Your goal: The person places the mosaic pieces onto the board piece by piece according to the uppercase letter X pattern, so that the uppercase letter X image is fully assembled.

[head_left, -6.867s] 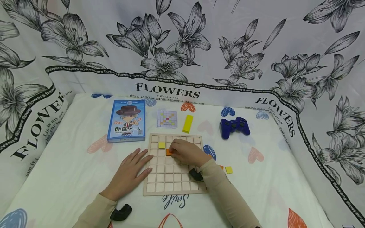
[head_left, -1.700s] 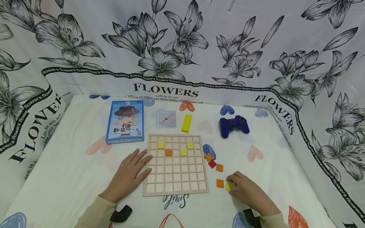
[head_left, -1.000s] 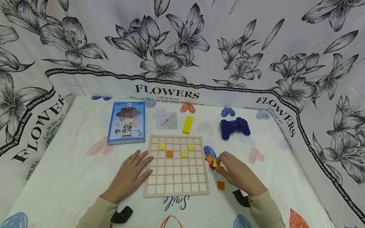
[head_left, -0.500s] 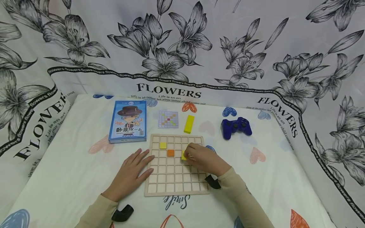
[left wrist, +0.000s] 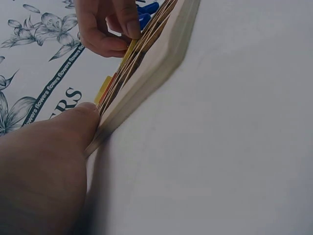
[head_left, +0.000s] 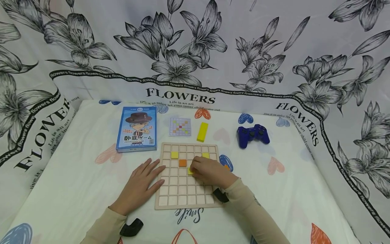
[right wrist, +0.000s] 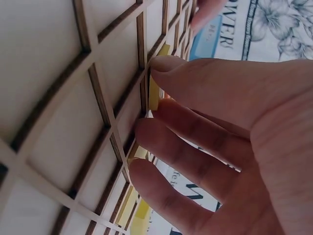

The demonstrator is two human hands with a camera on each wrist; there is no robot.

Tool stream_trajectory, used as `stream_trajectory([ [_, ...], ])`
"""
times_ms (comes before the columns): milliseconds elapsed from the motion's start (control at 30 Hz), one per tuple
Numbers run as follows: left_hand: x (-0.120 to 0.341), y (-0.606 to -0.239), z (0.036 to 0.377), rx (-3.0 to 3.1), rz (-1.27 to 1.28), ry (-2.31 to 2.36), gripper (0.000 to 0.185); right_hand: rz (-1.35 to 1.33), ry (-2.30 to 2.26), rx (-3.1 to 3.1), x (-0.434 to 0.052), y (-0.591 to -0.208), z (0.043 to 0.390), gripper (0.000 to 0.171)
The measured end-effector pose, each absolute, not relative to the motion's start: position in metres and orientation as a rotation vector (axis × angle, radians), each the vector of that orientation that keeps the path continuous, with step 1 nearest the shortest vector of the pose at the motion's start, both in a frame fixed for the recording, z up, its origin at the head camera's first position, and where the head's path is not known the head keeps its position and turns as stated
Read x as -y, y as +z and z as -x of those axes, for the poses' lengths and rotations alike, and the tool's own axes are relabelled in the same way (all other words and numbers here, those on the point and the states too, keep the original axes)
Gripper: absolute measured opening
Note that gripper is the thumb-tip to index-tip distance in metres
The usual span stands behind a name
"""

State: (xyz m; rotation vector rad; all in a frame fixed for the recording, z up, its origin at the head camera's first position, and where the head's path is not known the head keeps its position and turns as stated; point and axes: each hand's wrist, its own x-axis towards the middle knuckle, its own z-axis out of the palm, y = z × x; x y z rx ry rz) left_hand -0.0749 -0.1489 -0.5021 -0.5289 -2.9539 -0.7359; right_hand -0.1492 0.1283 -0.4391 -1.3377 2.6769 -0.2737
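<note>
The wooden grid board [head_left: 185,189] lies flat on the cloth. My right hand [head_left: 210,172] is over its middle and pinches a yellow square tile [head_left: 190,171] between thumb and fingers. In the right wrist view the thumb lies on that tile [right wrist: 154,90], right at a grid cell. My left hand [head_left: 138,186] rests with spread, straight fingers along the board's left edge; in the left wrist view its thumb [left wrist: 80,117] is at the rim. Set in cells are a yellow tile [head_left: 174,155], an orange tile [head_left: 182,163] and another yellow tile [head_left: 206,155]. The right hand hides nearby cells.
Behind the board lie a small pattern card [head_left: 180,127] and a yellow block [head_left: 202,132]. A blue boxed game [head_left: 136,129] stands back left, a blue game controller [head_left: 253,135] back right. One loose orange tile [head_left: 226,167] peeks out beyond the right hand.
The right hand picked up a yellow tile right of the board, carried it past the loose tiles and onto the board, then moved slightly left and nearer. The left hand stayed put.
</note>
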Motion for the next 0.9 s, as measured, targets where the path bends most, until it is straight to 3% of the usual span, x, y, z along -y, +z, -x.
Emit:
stream_trajectory([
  [600, 0.148, -0.499, 0.075, 2.952, 0.53, -0.736, 0.055, 1.327, -0.269, -2.665, -0.129, -0.437, 0.149, 0.016],
  [900, 0.148, -0.502, 0.075, 2.94, 0.524, -0.738, 0.055, 1.129, -0.316, -2.772, -0.171, -0.422, 0.141, 0.02],
])
